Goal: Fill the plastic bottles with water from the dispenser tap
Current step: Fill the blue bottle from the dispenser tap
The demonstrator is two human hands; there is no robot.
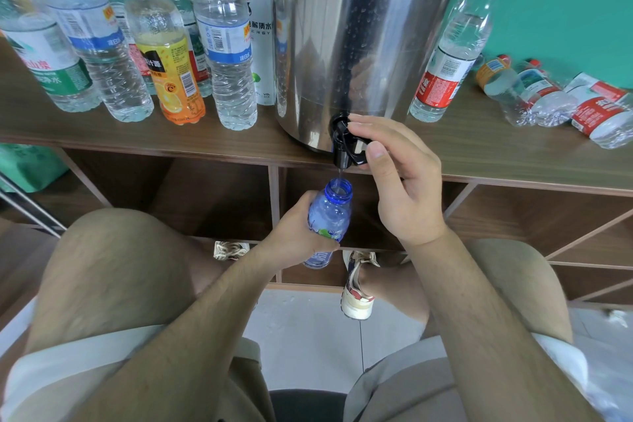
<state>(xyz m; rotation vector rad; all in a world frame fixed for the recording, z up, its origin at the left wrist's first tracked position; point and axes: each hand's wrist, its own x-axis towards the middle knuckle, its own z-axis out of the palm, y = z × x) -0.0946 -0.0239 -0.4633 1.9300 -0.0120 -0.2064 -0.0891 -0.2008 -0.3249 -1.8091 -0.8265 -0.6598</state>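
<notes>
On the wooden bench (479,154), hard against its front edge near the middle, stood the steel dispenser (359,27), the largest thing in view. Capped bottles (222,44) crowded upright toward the bench's left end, apparently holding water. One red-capped bottle (452,51) stood just right of the dispenser, and further crumpled bottles (534,96) lay on their sides toward the right end. Below the front edge, the left hand (294,236) gripped the body of the small blue bottle (330,212), its long axis nearly upright and its open mouth directly beneath the black tap (344,144). The right hand (400,188), the nearer to the tap, curled its thumb and fingers round the lever. A thin stream (339,173) fell into the mouth, so filling looked under way; mouth and spout needed to remain in line.
</notes>
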